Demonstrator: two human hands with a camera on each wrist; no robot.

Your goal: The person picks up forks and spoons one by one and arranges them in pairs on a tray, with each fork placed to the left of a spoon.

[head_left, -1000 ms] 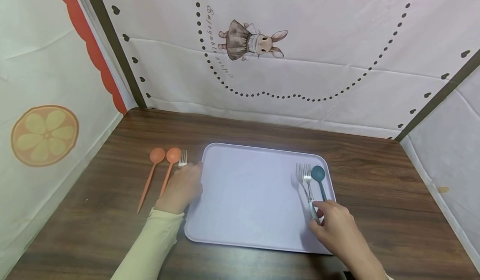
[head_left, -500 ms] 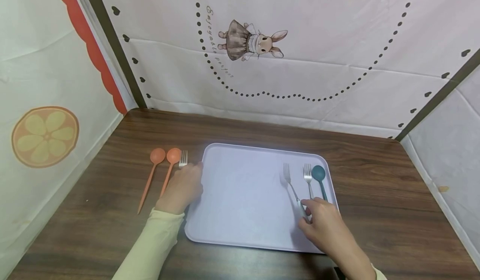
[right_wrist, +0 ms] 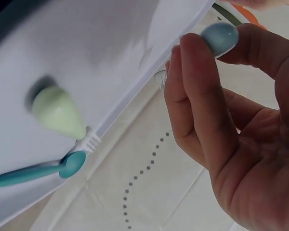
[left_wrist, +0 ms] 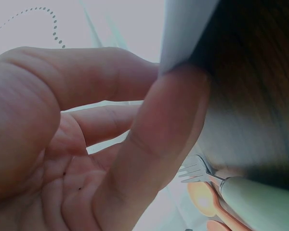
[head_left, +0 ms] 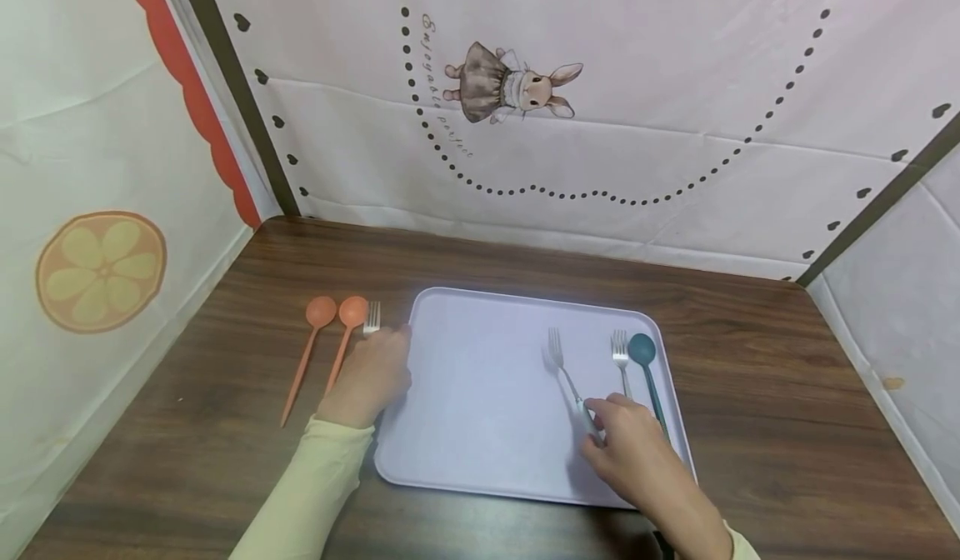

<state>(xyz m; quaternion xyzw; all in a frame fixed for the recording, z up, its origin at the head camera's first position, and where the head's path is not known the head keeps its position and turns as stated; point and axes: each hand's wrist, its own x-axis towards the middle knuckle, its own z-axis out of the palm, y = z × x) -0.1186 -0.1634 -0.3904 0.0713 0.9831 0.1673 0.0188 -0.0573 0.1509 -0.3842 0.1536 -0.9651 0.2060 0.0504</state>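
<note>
My right hand pinches the pale blue handle end of a fork between thumb and fingers, over a light lavender tray. In the right wrist view that rounded handle end sticks out from my fingertips. To the right on the tray lie a second fork, whose handle is pale green, and a teal spoon. My left hand holds the tray's left edge, with the thumb beneath and a finger on top.
Left of the tray, on the dark wooden table, lie two orange spoons. Beside them another fork is partly hidden by my left hand. Printed white cloth stands behind the table and at both sides.
My right hand has moved left with the fork, drawing it away from the second fork and the teal spoon. My left hand has stayed at the tray's edge.
</note>
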